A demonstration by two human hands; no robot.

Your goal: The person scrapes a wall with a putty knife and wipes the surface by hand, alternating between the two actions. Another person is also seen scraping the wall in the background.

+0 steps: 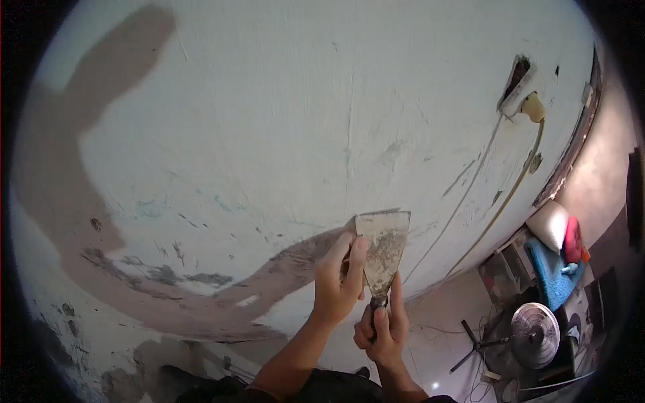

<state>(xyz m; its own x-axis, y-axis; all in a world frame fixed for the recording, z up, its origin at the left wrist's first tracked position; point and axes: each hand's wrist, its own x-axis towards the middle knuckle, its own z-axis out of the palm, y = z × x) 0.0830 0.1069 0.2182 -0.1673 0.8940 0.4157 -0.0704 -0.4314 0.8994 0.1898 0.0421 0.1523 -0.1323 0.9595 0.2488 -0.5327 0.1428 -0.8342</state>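
A wide scraper [386, 252] with a worn, plaster-stained metal blade is held upright in front of the white wall [269, 101]. My right hand [384, 334] is closed around its dark handle, with one finger stretched up along the lower blade. At the blade's left edge, my left hand [336, 282] is closed with the thumb on the near face; its other fingers are partly hidden. The blade's top edge is at or very near the wall, but contact cannot be made out. Scuffs, dark scrapes and greenish patches mark the wall around it.
An open socket hole [517, 77] and a yellowish plug [533, 107] with a hanging cable are at upper right. Lower right, a fan [535, 334] stands near a blue cloth [554, 272], a white sack [549, 225] and loose cables on the tiled floor [430, 349].
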